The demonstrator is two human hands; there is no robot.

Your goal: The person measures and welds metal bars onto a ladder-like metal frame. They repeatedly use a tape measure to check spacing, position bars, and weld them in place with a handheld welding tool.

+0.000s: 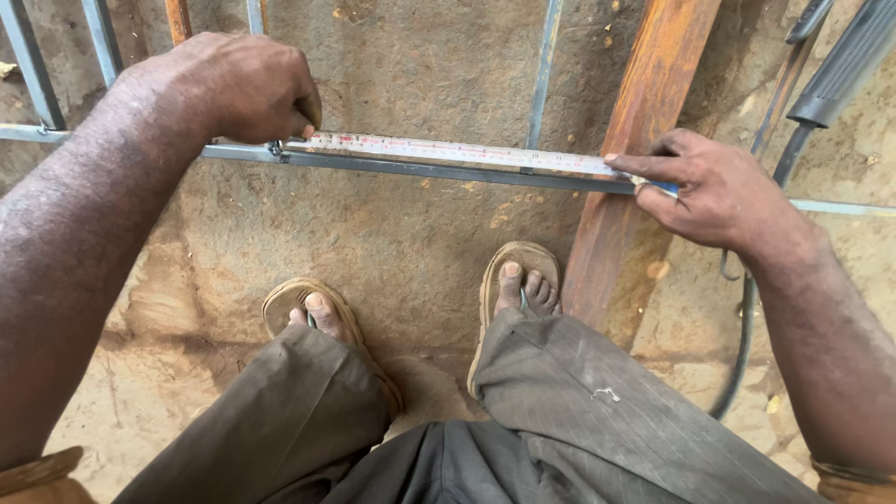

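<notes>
Feet: sandalled feet (pixel 420 299) on packed dirt, at 6 o'clock.
Tape: tape measure blade (pixel 448 151) lies flat along the steel bar (pixel 420 170); thin, springy, likely light, best held at its ends.
Right hand (pixel 714 191): at 3 o'clock, forefinger extended, thumb and fingers pinching the tape's end.
Left hand (pixel 247 89): at 10 o'clock, knuckles up, curled, pressing the tape's other end down.
Beyond: rusty beam (pixel 644 112) crossing under the bar.

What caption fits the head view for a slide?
Left hand and right hand stretch a tape measure along a metal bar over dirt ground.
</notes>
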